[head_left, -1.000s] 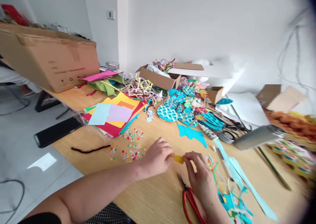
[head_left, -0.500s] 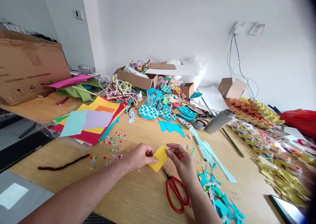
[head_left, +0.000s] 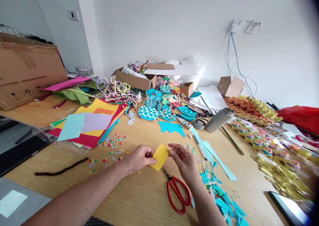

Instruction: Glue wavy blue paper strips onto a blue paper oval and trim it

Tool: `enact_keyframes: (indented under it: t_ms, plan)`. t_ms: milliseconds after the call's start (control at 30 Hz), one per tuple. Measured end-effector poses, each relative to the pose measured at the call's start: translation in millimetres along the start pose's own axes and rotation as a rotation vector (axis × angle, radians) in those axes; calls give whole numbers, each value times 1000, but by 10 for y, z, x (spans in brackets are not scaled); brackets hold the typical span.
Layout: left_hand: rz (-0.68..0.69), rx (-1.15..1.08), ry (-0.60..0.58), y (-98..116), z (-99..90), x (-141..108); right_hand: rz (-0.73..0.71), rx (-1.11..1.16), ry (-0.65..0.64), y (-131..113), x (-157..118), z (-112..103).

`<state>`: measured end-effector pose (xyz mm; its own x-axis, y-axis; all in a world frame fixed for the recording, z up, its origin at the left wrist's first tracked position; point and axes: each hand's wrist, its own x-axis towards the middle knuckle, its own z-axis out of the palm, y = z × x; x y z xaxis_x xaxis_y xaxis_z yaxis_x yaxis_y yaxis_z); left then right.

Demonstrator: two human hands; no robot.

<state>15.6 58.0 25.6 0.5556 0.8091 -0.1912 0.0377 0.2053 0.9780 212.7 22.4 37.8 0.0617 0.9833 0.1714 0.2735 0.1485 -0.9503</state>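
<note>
A small yellow piece of paper [head_left: 160, 157] is held up over the table between my two hands. My left hand [head_left: 142, 158] pinches its left edge, thumb on the near face. At the upper right edge, my right hand [head_left: 181, 159] grips the paper between thumb and fingertips. Red-handled scissors [head_left: 176, 192] lie on the table just below the paper, partly beside my right wrist, with their blades pointing up and left. Tiny coloured paper bits [head_left: 114, 144] are scattered left of my left hand.
Coloured sheets [head_left: 97, 123] are stacked at the left, near a brown pipe cleaner [head_left: 62, 170]. Blue paper scraps [head_left: 221, 199] lie right of my right forearm. A metal flask [head_left: 219, 120], glue bottle [head_left: 184, 123] and decorated egg-carton pieces [head_left: 261, 141] stand farther back. A phone [head_left: 286, 207] rests at the lower right.
The view has shifted slightly, so the table's things appear a little further left. Both hands keep the yellow paper in almost the same pose.
</note>
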Motion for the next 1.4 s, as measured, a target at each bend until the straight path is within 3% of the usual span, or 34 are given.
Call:
enact_keyframes:
  t_ms: [67,233,300,400,567,733,833,933,1133,1233,1400]
  plan:
    - [9,-26,71,6,-16,17,-10,-215,-5,-76,-67,-137]
    - [34,-117,217,-20,-79,81,107,-878,-265,-91,-436,-262]
    - [48,-152,255,-27,-90,97,106,-1025,-306,-10,-580,-205]
    - [76,-200,298,-13,-95,103,33,-1070,-297,132,-711,-132]
    - [122,-261,365,30,-141,98,-35,-875,-196,159,-645,-164]
    - [140,-278,420,20,-190,118,25,-258,-224,-156,-209,-60]
    - [155,-270,440,15,-174,116,38,64,-114,-267,75,120]
    - [179,-236,432,37,-133,92,45,219,35,-202,205,297]
    - [274,-112,404,72,-66,33,131,339,126,75,107,447]
    - [401,132,448,31,-73,16,119,389,122,114,61,503]
    - [824,763,511,-49,-116,1,109,274,58,184,-4,610]
